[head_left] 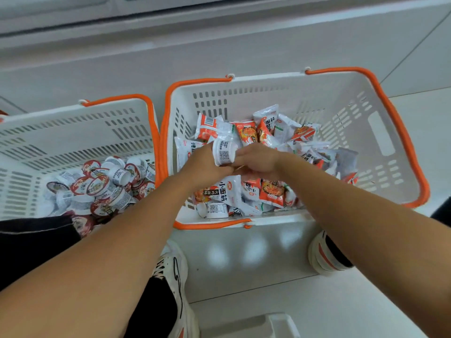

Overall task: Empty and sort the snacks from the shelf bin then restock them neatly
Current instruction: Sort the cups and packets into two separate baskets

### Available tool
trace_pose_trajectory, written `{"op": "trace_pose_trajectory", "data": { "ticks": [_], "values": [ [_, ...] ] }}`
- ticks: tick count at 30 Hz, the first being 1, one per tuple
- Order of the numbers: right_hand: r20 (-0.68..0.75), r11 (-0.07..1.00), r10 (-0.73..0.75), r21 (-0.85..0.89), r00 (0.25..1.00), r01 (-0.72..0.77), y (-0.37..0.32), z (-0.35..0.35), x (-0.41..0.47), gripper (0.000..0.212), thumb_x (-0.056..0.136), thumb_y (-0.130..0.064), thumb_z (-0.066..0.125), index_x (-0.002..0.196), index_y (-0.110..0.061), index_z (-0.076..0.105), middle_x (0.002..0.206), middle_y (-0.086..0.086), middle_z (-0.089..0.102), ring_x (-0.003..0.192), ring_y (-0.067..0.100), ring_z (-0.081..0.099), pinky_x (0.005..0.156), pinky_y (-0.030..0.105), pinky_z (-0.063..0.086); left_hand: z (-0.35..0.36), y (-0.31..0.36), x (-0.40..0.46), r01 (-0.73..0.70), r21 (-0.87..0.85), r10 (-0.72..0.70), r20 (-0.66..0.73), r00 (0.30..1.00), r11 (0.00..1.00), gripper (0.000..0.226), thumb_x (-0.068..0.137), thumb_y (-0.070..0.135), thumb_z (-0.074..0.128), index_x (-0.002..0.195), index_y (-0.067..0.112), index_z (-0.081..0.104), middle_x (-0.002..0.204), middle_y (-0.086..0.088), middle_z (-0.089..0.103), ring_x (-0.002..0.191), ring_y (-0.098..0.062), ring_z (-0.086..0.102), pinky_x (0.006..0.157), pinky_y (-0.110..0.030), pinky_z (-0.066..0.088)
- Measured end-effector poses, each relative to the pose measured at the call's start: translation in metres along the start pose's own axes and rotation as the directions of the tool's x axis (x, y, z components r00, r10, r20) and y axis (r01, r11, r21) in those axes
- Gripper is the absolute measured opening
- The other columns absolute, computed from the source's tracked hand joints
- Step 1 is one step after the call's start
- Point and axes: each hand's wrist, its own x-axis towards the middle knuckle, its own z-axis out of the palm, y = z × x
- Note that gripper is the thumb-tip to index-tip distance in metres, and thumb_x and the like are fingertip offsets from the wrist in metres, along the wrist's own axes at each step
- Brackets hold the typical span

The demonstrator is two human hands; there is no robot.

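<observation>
Right now you are leaning over two white slotted baskets with orange handles, both sitting on a pale floor against a white cabinet front. Your left hand and right hand are meeting above the middle of the larger right basket. Together they are holding a small white cup with a QR code, your left fingers curling around its near side and your right fingers closing on its other side. Beneath your hands, orange-and-white snack packets are lying in a loose heap, with another cup resting against the near rim. The right end of that basket is standing bare. The left basket is sitting just beside it, rims nearly touching, and is holding a pile of red-lidded cups toward its near side, leaving its far half open. Your shoes are planted on the floor just behind the baskets.
</observation>
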Motion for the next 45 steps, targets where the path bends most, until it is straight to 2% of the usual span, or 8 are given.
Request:
{"op": "trace_pose_trajectory", "data": {
  "ticks": [5,9,16,22,28,34,40,45],
  "values": [
    [-0.129,0.980,-0.014,-0.197,0.992,-0.012,-0.002,0.027,0.023,0.020,0.089,0.003,0.055,0.103,0.012,0.067,0.087,0.022,0.068,0.072,0.030,0.064,0.067,0.037,0.054,-0.013,0.000,-0.007,0.167,-0.169,-0.157,0.072,0.985,0.971,0.060,0.074,0.011,0.082,0.122,0.031,0.051,0.106,0.001,0.061,0.082,-0.020,0.068,0.059,-0.030,0.060],
    [-0.082,0.917,-0.205,-0.366,0.975,0.162,-0.018,0.028,0.013,0.015,0.090,-0.005,0.060,0.091,0.003,0.073,0.083,0.015,0.071,0.071,0.023,0.064,0.072,0.038,0.056,-0.027,0.007,-0.002,0.084,0.313,-0.058,-0.090,0.994,0.946,0.047,0.071,0.011,0.077,0.110,0.024,0.054,0.114,-0.006,0.057,0.102,-0.028,0.060,0.069,-0.029,0.047],
    [0.234,0.126,-0.260,-0.954,0.937,0.273,0.003,0.077,0.011,0.058,0.085,-0.041,0.072,0.139,-0.037,0.050,0.146,0.001,0.039,0.124,0.031,0.045,0.095,0.043,0.046,-0.074,0.046,0.001,0.073,0.620,-0.070,-0.029,0.997,0.781,0.040,0.079,0.005,0.064,0.114,0.022,0.053,0.104,-0.005,0.060,0.091,-0.027,0.058,0.066,-0.033,0.042],
    [0.078,0.184,-0.242,-0.975,0.967,0.124,-0.012,0.014,0.001,0.013,0.091,-0.022,0.067,0.104,-0.019,0.071,0.097,0.003,0.069,0.090,0.021,0.067,0.084,0.034,0.054,-0.056,0.038,-0.003,0.025,0.695,-0.201,0.173,0.964,0.718,0.039,0.080,0.007,0.064,0.117,0.021,0.059,0.112,-0.008,0.059,0.092,-0.026,0.058,0.068,-0.033,0.046],
    [-0.336,-0.079,-0.103,-0.936,0.936,-0.344,-0.018,-0.069,-0.041,0.030,0.092,-0.030,0.057,0.118,-0.017,0.066,0.119,0.009,0.066,0.106,0.031,0.065,0.085,0.038,0.051,-0.019,0.019,-0.008,-0.039,0.762,-0.404,0.385,0.830,0.647,0.061,0.082,0.019,0.078,0.136,0.011,0.052,0.130,-0.011,0.057,0.099,-0.027,0.060,0.065,-0.032,0.049],
    [0.155,0.152,-0.052,-0.975,0.987,0.161,-0.028,0.006,-0.023,0.048,0.088,-0.043,0.071,0.130,-0.023,0.062,0.134,0.001,0.060,0.122,0.024,0.055,0.102,0.038,0.045,-0.005,0.008,-0.007,-0.017,0.730,-0.428,0.419,0.801,0.683,0.073,0.082,0.033,0.080,0.142,0.013,0.045,0.136,-0.010,0.054,0.116,-0.029,0.057,0.084,-0.035,0.050],
    [-0.138,-0.158,0.129,-0.980,0.982,-0.117,0.012,-0.020,-0.020,0.056,0.076,-0.043,0.082,0.118,-0.010,0.063,0.109,0.001,0.065,0.103,0.025,0.063,0.084,0.039,0.054,0.004,-0.004,-0.003,0.043,0.676,-0.440,0.428,0.790,0.735,0.070,0.072,0.062,0.078,0.118,0.011,0.060,0.117,-0.008,0.063,0.100,-0.026,0.063,0.075,-0.034,0.053],
    [0.099,-0.048,-0.100,-0.994,0.990,0.095,-0.002,-0.006,-0.003,0.036,0.091,-0.035,0.063,0.124,-0.022,0.064,0.117,0.001,0.065,0.109,0.025,0.061,0.089,0.038,0.052,0.029,-0.012,-0.006,0.086,0.686,-0.493,0.424,0.759,0.722,0.086,0.078,0.065,0.070,0.136,0.006,0.048,0.135,-0.010,0.055,0.118,-0.028,0.055,0.094,-0.036,0.046]
  ]
}}
